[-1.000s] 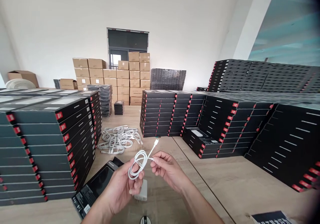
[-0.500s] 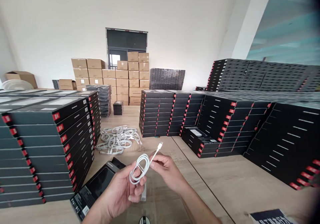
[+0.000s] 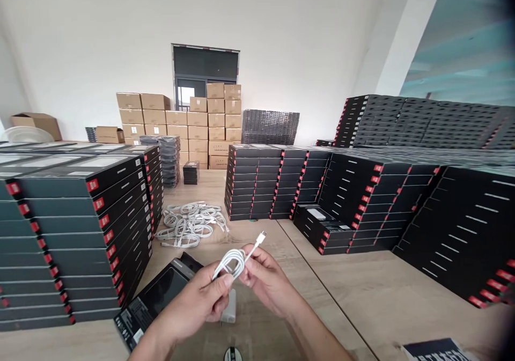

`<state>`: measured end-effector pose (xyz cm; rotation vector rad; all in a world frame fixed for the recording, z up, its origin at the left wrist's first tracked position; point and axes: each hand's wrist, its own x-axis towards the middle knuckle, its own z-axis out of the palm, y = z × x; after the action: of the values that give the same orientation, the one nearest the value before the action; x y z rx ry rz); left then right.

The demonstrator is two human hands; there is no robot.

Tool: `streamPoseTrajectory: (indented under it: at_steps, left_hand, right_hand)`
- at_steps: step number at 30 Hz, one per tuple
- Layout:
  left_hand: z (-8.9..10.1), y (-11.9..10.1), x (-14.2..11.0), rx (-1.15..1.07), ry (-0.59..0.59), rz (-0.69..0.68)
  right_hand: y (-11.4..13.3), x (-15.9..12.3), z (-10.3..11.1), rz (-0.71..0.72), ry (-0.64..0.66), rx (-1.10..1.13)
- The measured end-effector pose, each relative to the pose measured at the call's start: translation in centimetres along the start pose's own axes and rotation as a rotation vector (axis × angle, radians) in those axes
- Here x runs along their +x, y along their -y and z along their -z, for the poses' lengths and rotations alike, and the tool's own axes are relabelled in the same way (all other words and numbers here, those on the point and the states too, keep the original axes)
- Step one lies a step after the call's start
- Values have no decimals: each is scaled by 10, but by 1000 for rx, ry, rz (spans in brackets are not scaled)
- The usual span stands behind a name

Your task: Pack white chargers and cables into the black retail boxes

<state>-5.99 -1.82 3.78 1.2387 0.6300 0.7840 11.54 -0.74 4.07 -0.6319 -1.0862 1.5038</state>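
A coiled white charging cable point(image 3: 231, 260) is held over the table, its plug end pointing up and to the right. My left hand point(image 3: 205, 291) is closed round the coil, thumb pressed across its lower side. With pinched fingers my right hand point(image 3: 265, 278) grips the cable just below the plug. Under my left hand lies an opened black box point(image 3: 156, 296), tilted on the table, partly covered by my forearm. A small pale grey block point(image 3: 229, 307) rests on the table beneath my hands, partly hidden.
Several loose white cables point(image 3: 191, 224) lie in a pile ahead. Tall stacks of black boxes with red tabs stand at the left point(image 3: 80, 243) and right point(image 3: 257, 184). One open black box point(image 3: 322, 224) sits before the right stack. Brown cartons point(image 3: 197, 119) line the back wall.
My left thumb has come down over the cable coil, and the coil has tipped. My right hand has shifted slightly right, carrying the plug end with it.
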Motion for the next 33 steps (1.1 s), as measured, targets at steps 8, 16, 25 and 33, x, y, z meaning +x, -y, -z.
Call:
streamPoseTrajectory:
  at_steps: [8, 16, 25, 33]
  left_hand:
    - [-7, 0, -1, -150, 15, 133]
    - [-12, 6, 7, -185, -146, 134]
    - [-13, 8, 14, -175, -273, 86]
    - [-13, 9, 16, -105, -310, 91]
  right_hand:
    - [0, -4, -3, -51, 91, 103]
    - [-7, 4, 13, 5, -23, -213]
    - [1, 4, -2, 90, -57, -378]
    - [-3, 2, -13, 91, -72, -441]
